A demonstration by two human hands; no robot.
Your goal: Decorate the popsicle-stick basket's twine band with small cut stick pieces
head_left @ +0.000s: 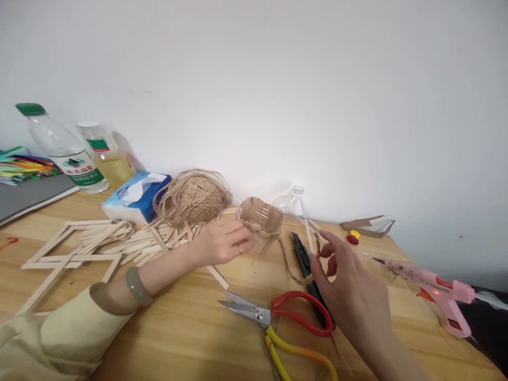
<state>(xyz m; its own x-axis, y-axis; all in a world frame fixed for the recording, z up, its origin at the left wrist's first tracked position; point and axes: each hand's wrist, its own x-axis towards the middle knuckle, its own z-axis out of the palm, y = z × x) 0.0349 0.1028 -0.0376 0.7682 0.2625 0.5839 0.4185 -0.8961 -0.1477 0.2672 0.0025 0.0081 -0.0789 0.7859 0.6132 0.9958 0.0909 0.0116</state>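
Left hand [226, 242] curls at a scalloped plastic cup [262, 218], grip unclear, while right hand [351, 291] pinches brown twine [292, 275] between its fingers

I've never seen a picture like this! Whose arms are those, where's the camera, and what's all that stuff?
There's no robot here, just a person's two hands. The camera sits on their head, looking forward and down. The left hand is at a clear cup with a wavy rim; I can't tell if it's gripping. The right hand is at a brown cord, maybe pinching it. On the wooden table lie scissors, a dark cutter, flat wooden sticks, a ball of twine, a tissue pack and a pink glue gun. Two bottles stand at the picture's left.
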